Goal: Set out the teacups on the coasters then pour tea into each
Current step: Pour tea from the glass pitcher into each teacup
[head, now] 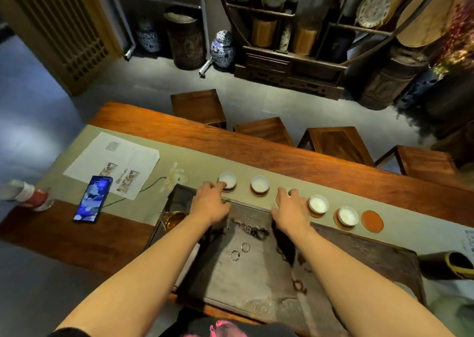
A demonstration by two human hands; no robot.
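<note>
Five white teacups sit in a row along the grey runner (256,162), just beyond the dark tea tray (359,249): the leftmost teacup (227,179), a second teacup (259,183), a third teacup (292,192) mostly hidden under our right hand (291,208), a fourth teacup (318,204) and a fifth teacup (347,216). Each rests on a coaster, and one orange coaster (372,221) at the far right end has no cup. We judge the step to be seating the cups, so we should centre each one squarely on its coaster and let go gently, without tipping. Our left hand (211,203) reaches to the leftmost cup, its fingertips (222,185) touching the near rim and loosely curved; whether they pinch it we cannot tell. Our right hand's fingers curl over the third cup, seemingly holding its rim. A phone (92,198) and printed sheets (112,162) lie well to the left.
</note>
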